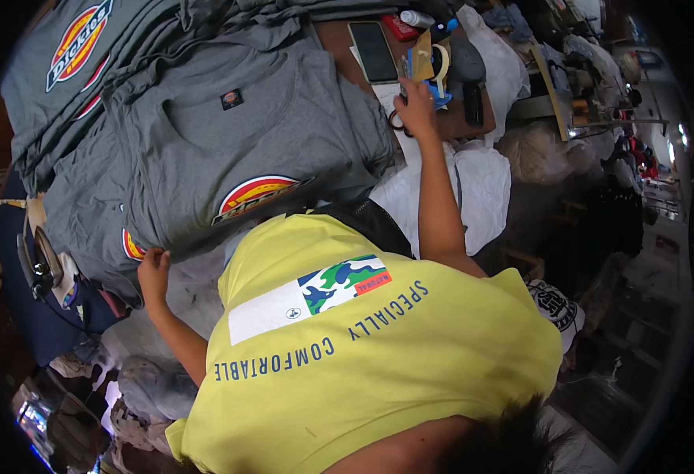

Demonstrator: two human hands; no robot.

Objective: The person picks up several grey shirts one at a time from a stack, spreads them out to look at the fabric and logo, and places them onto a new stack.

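Note:
At the left, my left hand [154, 272] pinches the lower edge of a grey T-shirt [197, 178] beside a red and yellow print. This shirt lies spread on a stack of similar shirts, its neckline toward the far side. My right hand [418, 110] reaches to the brown board at the far right. Its fingers are bent over a small dark tool with a red loop handle [395, 120], perhaps scissors; the hand hides most of it. Just beyond those fingers lies a dark phone [373, 52] on white papers. A roll of tape [440, 63] stands to their right.
More grey shirts [54, 118] are heaped at the far left. A red box [399, 27], a white bottle [416, 18] and a black object [473, 104] share the brown board [339, 39]. White cloth [481, 189] hangs at its near edge. Bundled fabric [157, 387] lies low at the left.

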